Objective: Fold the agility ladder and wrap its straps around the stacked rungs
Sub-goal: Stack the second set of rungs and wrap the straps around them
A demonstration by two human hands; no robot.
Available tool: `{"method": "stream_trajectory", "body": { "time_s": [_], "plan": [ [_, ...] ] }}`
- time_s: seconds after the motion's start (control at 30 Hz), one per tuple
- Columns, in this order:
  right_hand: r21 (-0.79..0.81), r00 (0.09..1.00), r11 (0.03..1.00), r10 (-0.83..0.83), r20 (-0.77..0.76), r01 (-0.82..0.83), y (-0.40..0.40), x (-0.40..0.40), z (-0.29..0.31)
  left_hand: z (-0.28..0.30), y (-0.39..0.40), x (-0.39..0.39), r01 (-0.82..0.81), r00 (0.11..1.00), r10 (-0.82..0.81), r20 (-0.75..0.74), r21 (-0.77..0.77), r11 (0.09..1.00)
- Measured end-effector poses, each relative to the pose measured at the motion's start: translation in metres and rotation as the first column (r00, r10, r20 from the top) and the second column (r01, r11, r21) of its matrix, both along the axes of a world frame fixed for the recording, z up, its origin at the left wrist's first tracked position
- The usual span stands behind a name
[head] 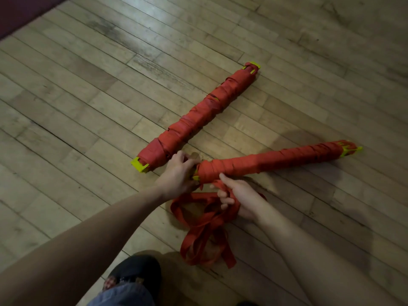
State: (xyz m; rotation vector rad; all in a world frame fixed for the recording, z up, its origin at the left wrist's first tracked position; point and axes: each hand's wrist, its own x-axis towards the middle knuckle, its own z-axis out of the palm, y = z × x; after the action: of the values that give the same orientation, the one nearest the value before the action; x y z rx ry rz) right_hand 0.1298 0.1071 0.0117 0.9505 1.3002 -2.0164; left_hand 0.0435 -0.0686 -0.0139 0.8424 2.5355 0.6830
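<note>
Near bundle: a stack of rungs [271,161] wound in red strap lies on the wooden floor [88,89], running from the hands at centre out to the right, where yellow rung ends [350,150] stick out of the wrapping.
Far bundle: a second wrapped stack [198,117] lies beyond it, slanting from lower left to upper right, apart from the near one, with a yellow end cap [139,164] at its near end and another at the far end.
Left hand: the left hand [180,173] is at the left end of the near bundle, fingers curled round that end; the exact contact is partly hidden by the hand itself.
Right hand: the right hand [236,195] is just below the same end, thumb up against the wrapped bundle and fingers curled round a gathered bunch of loose strap [205,230].
Loose strap: red webbing hangs from the right hand's grip and trails toward the camera in tangled loops on the floor (several layers overlap, so single strands cannot be told apart).
Foot: a dark shoe [136,274] and the hem of a blue trouser leg [123,295] show at the bottom edge, just short of the strap loops.
Corner: a dark red surface [19,12] fills the upper left.
</note>
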Motion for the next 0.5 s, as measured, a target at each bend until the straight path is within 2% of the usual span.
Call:
{"method": "stream_trajectory", "body": {
  "time_s": [0.1,0.23,0.33,0.5],
  "plan": [
    [-0.012,0.998,0.998,-0.068,-0.016,0.068,-0.002,-0.008,0.002,0.008,0.0,0.001,0.035,0.999,-0.034,-0.016,0.032,0.999],
    [0.053,0.994,0.996,-0.06,-0.086,0.065,0.001,-0.019,0.011,0.023,-0.003,-0.008,0.115,0.993,-0.112,-0.038,0.087,0.99],
    [0.11,0.987,0.991,-0.056,-0.148,0.073,-0.001,-0.032,0.02,0.036,-0.006,-0.016,0.043,0.999,-0.044,-0.001,0.194,0.98],
    [0.195,0.964,0.974,-0.058,-0.26,0.112,-0.021,-0.054,0.033,0.058,-0.018,-0.026,-0.171,0.979,0.12,0.162,0.351,0.921]
  ]
}}
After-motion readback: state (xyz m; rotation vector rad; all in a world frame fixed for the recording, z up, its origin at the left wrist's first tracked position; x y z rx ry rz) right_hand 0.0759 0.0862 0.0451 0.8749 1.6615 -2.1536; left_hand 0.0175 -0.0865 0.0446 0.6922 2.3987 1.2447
